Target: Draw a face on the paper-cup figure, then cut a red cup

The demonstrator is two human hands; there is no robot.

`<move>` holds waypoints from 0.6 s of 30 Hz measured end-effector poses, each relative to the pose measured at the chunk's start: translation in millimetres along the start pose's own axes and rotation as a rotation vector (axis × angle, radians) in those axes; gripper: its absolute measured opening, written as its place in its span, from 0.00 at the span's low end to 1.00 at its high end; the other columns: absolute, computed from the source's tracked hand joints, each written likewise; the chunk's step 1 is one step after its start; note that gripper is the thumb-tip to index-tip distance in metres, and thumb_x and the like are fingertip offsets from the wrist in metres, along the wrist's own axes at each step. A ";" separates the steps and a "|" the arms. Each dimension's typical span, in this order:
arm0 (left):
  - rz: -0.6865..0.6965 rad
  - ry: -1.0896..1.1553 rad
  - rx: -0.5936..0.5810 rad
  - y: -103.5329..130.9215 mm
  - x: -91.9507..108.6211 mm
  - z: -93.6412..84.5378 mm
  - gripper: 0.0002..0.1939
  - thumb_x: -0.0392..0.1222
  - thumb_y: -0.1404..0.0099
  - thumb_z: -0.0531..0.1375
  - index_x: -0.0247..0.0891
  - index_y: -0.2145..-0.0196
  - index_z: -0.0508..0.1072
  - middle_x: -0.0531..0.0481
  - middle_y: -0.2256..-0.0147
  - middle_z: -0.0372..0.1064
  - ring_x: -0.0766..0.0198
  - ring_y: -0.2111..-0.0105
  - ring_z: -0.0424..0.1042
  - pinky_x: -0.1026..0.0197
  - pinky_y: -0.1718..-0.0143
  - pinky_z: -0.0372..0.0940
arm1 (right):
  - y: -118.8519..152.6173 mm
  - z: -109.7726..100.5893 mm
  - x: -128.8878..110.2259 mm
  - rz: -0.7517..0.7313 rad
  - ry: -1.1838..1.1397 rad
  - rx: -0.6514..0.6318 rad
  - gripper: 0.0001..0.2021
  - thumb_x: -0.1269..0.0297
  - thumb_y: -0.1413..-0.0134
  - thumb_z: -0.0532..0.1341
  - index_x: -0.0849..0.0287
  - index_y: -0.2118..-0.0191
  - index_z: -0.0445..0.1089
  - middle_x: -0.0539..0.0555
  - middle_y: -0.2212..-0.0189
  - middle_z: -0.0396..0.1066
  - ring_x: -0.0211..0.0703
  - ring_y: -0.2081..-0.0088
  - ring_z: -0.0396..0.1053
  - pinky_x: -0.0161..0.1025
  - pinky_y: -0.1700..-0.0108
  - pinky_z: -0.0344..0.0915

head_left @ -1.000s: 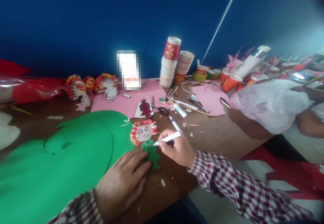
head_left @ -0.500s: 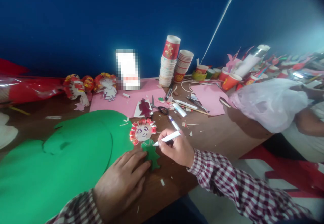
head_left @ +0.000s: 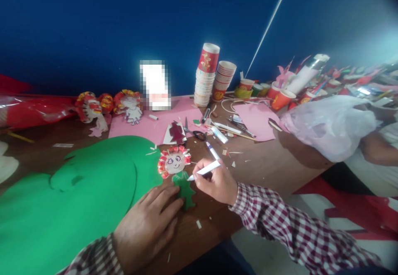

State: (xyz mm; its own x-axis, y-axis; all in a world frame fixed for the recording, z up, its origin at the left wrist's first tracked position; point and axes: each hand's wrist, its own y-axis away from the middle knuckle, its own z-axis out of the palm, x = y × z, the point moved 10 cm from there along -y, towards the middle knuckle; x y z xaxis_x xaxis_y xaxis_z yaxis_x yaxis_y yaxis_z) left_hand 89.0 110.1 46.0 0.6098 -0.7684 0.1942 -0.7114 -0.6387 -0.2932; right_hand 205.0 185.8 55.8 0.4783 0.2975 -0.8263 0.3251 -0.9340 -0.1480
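My right hand (head_left: 217, 182) grips a white marker pen (head_left: 205, 170) between thumb and fingers, its tip at the upper right of a green dress-shaped cutout (head_left: 187, 198). Pale lines mark the neck of that cutout. My left hand (head_left: 152, 217) lies flat with its fingers stretched out, the fingertips resting on the cutout's left side. Directly above the green piece is a paper face (head_left: 173, 164) with drawn eyes and a smile, ringed by red and gold folds. Behind my right hand lies another marker (head_left: 212, 151) with a purple band.
A large green sheet (head_left: 102, 183) spreads to the left. Scissors (head_left: 198, 135), a glue stick (head_left: 219, 135) and scraps lie beyond my hands. Stacked paper cups (head_left: 205, 78) stand by the blue wall. A plastic bag (head_left: 332, 125) and another person's arm (head_left: 377, 148) are at right.
The view has shifted slightly. Both hands keep nearly the same places, the marker tip still at the green cutout.
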 end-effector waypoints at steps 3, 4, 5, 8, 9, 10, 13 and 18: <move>0.002 -0.007 0.004 0.6 0.3 0.2 0.17 0.35 0.39 0.53 0.39 0.52 0.69 0.43 0.49 0.63 0.51 0.48 0.62 0.46 0.51 0.65 | 0.0 -0.5 -0.5 -0.006 0.001 0.004 0.03 0.70 0.50 0.58 0.61 0.72 0.67 0.46 0.82 0.65 0.30 0.83 0.58 0.27 0.80 0.55; 0.002 -0.010 0.005 0.8 0.4 0.1 0.17 0.35 0.39 0.53 0.39 0.52 0.69 0.43 0.49 0.63 0.51 0.48 0.62 0.46 0.51 0.64 | 0.1 -0.7 -0.6 -0.006 0.002 0.006 0.03 0.70 0.50 0.58 0.61 0.72 0.67 0.46 0.82 0.65 0.30 0.83 0.58 0.27 0.80 0.55; 0.004 -0.012 0.003 1.0 0.6 0.2 0.17 0.35 0.39 0.53 0.39 0.52 0.69 0.43 0.49 0.63 0.51 0.48 0.61 0.46 0.50 0.64 | 0.1 -0.7 -0.5 -0.004 0.003 0.008 0.02 0.70 0.51 0.58 0.61 0.72 0.67 0.46 0.83 0.65 0.30 0.83 0.58 0.27 0.79 0.56; 0.004 -0.013 -0.004 1.1 0.6 0.4 0.17 0.35 0.39 0.53 0.39 0.52 0.69 0.43 0.49 0.63 0.51 0.48 0.61 0.46 0.50 0.64 | 0.2 -0.6 -0.3 0.002 0.010 0.006 0.02 0.71 0.52 0.59 0.61 0.72 0.67 0.46 0.83 0.65 0.30 0.83 0.59 0.27 0.79 0.55; 0.003 -0.014 -0.004 0.9 0.5 0.3 0.17 0.35 0.39 0.54 0.39 0.52 0.69 0.43 0.49 0.63 0.51 0.48 0.61 0.46 0.50 0.64 | 0.2 -0.5 -0.3 0.003 0.011 0.004 0.02 0.71 0.52 0.59 0.61 0.73 0.67 0.46 0.83 0.65 0.30 0.83 0.59 0.27 0.79 0.55; 0.005 -0.014 -0.002 0.6 0.7 -0.1 0.17 0.35 0.39 0.54 0.39 0.52 0.69 0.43 0.49 0.63 0.51 0.48 0.61 0.46 0.51 0.65 | 0.2 -0.5 -0.4 0.003 0.011 0.003 0.02 0.71 0.52 0.59 0.61 0.73 0.67 0.46 0.83 0.65 0.30 0.83 0.59 0.27 0.79 0.55; 0.005 -0.010 0.003 -0.1 0.6 -0.5 0.17 0.35 0.39 0.54 0.39 0.52 0.69 0.43 0.49 0.63 0.51 0.48 0.62 0.46 0.51 0.65 | 0.3 -0.2 -0.4 -0.001 0.007 0.002 0.02 0.71 0.52 0.59 0.61 0.73 0.67 0.46 0.83 0.65 0.30 0.82 0.59 0.27 0.80 0.55; 0.002 -0.009 -0.001 0.1 0.3 -0.1 0.16 0.35 0.39 0.53 0.39 0.53 0.69 0.43 0.49 0.63 0.51 0.48 0.61 0.46 0.50 0.64 | 0.9 0.5 0.7 -0.006 0.009 0.005 0.02 0.71 0.52 0.59 0.61 0.73 0.67 0.46 0.82 0.66 0.30 0.82 0.59 0.27 0.80 0.55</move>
State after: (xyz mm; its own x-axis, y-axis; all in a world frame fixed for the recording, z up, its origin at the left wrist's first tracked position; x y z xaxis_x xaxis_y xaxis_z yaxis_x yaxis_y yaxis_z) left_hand 89.1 109.7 46.1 0.6112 -0.7696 0.1849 -0.7134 -0.6369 -0.2923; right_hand 205.2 185.2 54.8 0.4836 0.3049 -0.8205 0.3236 -0.9332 -0.1561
